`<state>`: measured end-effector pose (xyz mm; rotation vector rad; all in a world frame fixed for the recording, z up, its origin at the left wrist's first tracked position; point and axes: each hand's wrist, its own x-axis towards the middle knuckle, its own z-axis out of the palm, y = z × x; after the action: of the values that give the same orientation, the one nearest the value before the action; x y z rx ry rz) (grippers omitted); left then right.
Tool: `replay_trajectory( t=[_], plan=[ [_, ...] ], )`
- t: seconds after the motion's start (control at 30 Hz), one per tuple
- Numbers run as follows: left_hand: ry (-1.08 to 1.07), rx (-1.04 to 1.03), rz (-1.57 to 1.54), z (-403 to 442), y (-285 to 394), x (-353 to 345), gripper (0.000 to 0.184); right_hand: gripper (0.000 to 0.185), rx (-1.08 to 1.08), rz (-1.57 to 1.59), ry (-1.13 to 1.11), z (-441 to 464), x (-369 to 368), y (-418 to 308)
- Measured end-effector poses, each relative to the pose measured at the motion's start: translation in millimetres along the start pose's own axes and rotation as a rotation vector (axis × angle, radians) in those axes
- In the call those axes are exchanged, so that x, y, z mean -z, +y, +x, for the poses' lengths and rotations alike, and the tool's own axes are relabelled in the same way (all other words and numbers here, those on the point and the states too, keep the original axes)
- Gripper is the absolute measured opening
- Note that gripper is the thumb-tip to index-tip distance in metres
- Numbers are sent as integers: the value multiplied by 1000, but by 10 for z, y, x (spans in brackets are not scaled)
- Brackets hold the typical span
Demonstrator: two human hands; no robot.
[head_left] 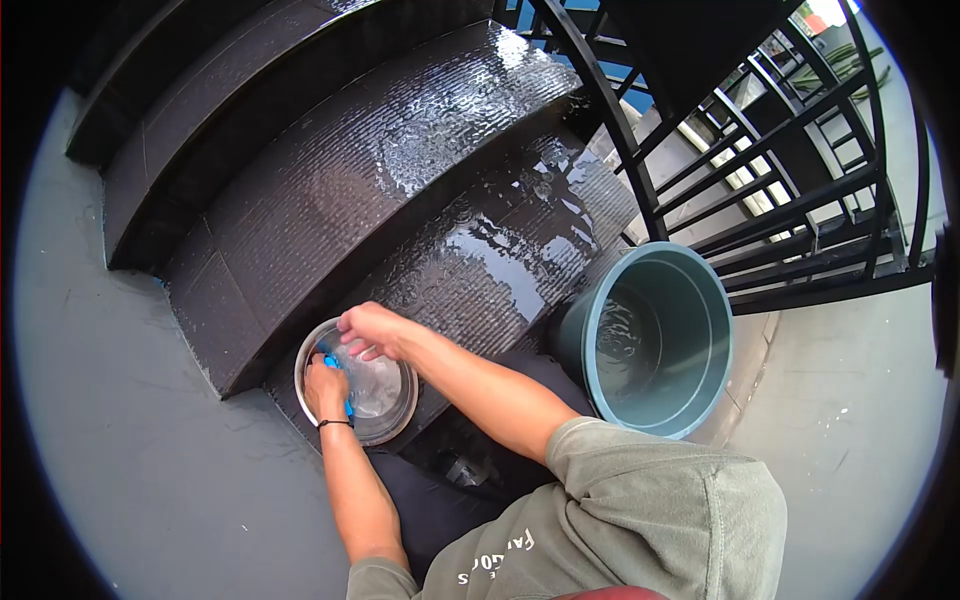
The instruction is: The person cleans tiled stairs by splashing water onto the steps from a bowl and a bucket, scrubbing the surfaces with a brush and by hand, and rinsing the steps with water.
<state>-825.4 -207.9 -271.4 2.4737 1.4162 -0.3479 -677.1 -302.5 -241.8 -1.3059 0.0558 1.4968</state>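
A round tub [404, 408] with cloudy water stands on the lowest dark step, close to the wall. My left hand [326, 387], with a dark band at its wrist, is inside the tub's left side, its fingers wrapped round a blue thing [331, 361] that shows only in part. Over the tub's upper rim is my right hand [369, 331], its fingers loosely spread and pointing down toward the water. Nothing shows in it.
Wet dark tiled steps [470, 240] curve up and away to the upper left. A large blue-green bucket [690, 345] with some water stands to the right, beside a black metal railing [800, 225]. A grey wall [150, 400] borders the left.
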Motion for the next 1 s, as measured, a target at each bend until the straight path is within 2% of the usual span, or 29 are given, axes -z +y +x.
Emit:
replay_trajectory(
  t=[0.03, 0.1, 0.13, 0.17, 0.23, 0.33, 0.4, 0.47, 0.5, 0.53, 0.57, 0.63, 0.67, 0.7, 0.77, 0.8, 0.83, 0.87, 0.9, 1.0],
  plan=[
    [-20, 4, -4, -13, 22, 15, 40, 42, -60, -135, 77, 93, -140, 132],
    [-54, 14, -12, -31, 62, 75, 44, 39, 27, -529, 279, 429, -209, 551],
    [-65, 18, 5, -47, 71, 96, 45, 35, 92, -589, 474, 613, -301, 825],
    [-46, 15, -1, -37, 31, 57, 45, 33, 157, -646, 669, 779, -408, 1108],
    [-7, 4, -11, -17, -68, -6, 46, 30, 105, -405, 642, 740, -450, 1133],
    [-37, 24, -16, -25, -128, -22, 41, 29, -288, 528, -63, 822, -229, 856],
    [-18, 38, -29, -3, -198, -67, 42, 31, -2, 1084, -311, 617, -110, 390],
    [-34, 43, -61, -9, -213, -56, 43, 39, 553, 1372, -877, 74, 317, -324],
    [-20, 43, -62, -22, -225, -60, 42, 40, 715, 1447, -828, -216, 513, -613],
    [-5, 43, -65, -32, -228, -69, 42, 42, 790, 1492, -672, -395, 683, -762],
    [10, 39, -65, -32, -221, -64, 42, 41, 827, 1450, -489, -379, 817, -753],
    [-7, 48, -63, -55, -141, 33, 41, 38, 582, 1214, -113, -365, 790, -602],
    [-17, 56, -69, -57, -82, 50, 41, 34, 419, 909, -70, -375, 681, -512],
    [-14, 52, -56, -35, -42, 36, 40, 33, 299, 597, -159, -328, 537, -415],
    [-14, 51, -22, 11, -27, 15, 39, 30, 137, -5, -256, -283, 123, -233],
    [0, 56, -47, 49, -52, -29, 39, 35, 61, -291, -245, -188, -18, -119],
    [1, 42, -26, 51, -68, -52, 39, 41, -44, -527, -177, -94, -126, -42],
    [5, 28, -6, 59, -91, -65, 39, 40, -98, -756, -16, -30, -179, 58],
    [7, 17, 13, 57, -110, -72, 39, 37, 241, -1026, 143, 385, -150, 494],
    [-18, 42, -3, -54, -106, 19, 40, 35, 206, -1037, 253, 561, -232, 879]
  ],
)
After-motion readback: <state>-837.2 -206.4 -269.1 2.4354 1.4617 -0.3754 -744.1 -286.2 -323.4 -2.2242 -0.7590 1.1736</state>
